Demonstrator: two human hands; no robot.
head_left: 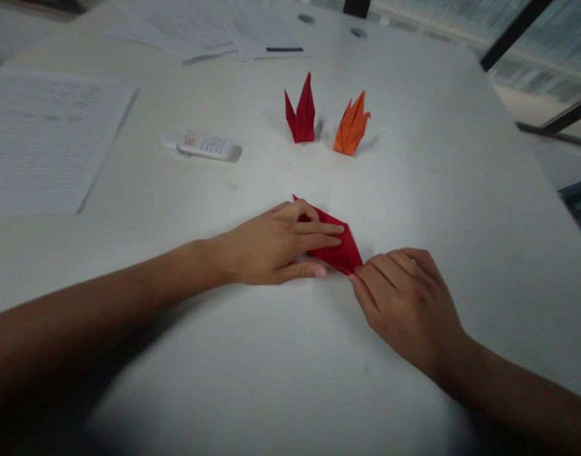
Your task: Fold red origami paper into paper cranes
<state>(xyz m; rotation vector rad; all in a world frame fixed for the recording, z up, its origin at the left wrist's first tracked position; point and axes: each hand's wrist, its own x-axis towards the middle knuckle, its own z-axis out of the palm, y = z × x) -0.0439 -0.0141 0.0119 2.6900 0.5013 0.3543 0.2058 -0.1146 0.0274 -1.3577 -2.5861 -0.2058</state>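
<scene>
You are pressing your left hand (276,244) flat on a folded red paper sheet (340,250) lying on the white desk (271,354) in front of you, fingers (326,229) stretched out across its top. Your right hand (404,297) is pinching the paper's near corner, fingers curled tight on it. Farther back, a red folded paper crane (300,113) and an orange folded paper crane (351,125) are standing just beside each other, with a white remote control (206,145) lying to their left.
</scene>
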